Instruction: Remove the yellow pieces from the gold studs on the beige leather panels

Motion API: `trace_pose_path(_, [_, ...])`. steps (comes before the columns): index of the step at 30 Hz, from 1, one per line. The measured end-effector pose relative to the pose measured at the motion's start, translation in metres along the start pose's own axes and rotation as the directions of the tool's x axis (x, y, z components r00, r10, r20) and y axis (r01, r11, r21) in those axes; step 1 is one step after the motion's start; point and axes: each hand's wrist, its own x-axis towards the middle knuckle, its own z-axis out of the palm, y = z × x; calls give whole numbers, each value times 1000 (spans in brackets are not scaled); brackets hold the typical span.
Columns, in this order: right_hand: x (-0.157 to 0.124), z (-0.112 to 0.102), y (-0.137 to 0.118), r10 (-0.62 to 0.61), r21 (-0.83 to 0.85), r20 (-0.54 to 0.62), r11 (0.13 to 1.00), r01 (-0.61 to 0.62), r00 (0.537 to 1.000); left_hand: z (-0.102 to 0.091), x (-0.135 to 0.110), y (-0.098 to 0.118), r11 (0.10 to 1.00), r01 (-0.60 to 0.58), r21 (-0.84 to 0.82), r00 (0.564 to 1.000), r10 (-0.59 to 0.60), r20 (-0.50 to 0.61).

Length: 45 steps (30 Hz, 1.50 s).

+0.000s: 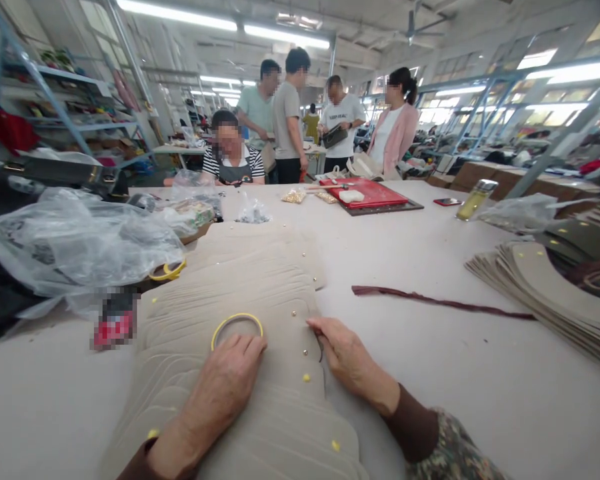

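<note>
A fanned stack of beige cut pieces (260, 287) with small metal studs and yellow dots lies on the table in front of me. My left hand (230, 373) rests on top of the stack, fingers curled over the near side of a yellow ring (237, 320). My right hand (345, 357) sits at the stack's right edge, fingertips pinching the edge of a piece near a stud (305, 352). What the pinch holds beyond that edge is unclear.
A dark red strip (430, 300) lies to the right. Another stack of beige pieces (555, 293) sits at far right. Clear plastic bags (75, 240) fill the left. A red tray (370, 193) and a bottle (473, 199) stand farther back. Several people are beyond the table.
</note>
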Motion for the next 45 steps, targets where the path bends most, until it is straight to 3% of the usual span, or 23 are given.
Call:
trace_pose_path(7, [2,-3,2,29,38,-11,999,-28,1000,-2,-23,-1,995,-25,-94,997,18,-82])
trace_pose_path(13, [8,-7,-13,147,139,-96,981,-133,984,-29,8,3,960,-80,-269,975,19,-222])
trace_pose_path(16, [9,-8,-23,186,272,-36,947,-170,982,-28,21,17,916,-89,-392,975,-2,-224])
trace_pose_path(19, [8,-8,-30,126,330,19,936,-125,992,-17,22,28,896,-59,-439,983,-25,-184])
trace_pose_path(25, [8,-2,-31,-41,229,67,973,25,997,-2,16,35,912,-19,-410,989,-43,-140])
trace_pose_path(31, [7,7,-29,-158,80,25,985,155,987,0,15,36,935,-42,-351,989,-11,-146])
trace_pose_path(38, [6,11,-29,-209,-67,-82,977,204,974,-2,14,41,925,-36,-379,984,-33,-175])
trace_pose_path(42, [5,11,-38,-88,-28,-93,996,86,992,-4,14,43,925,-21,-379,981,-53,-185])
trace_pose_path(45, [7,10,-44,182,147,-32,973,-176,983,-4,13,46,925,-47,-378,973,-43,-225])
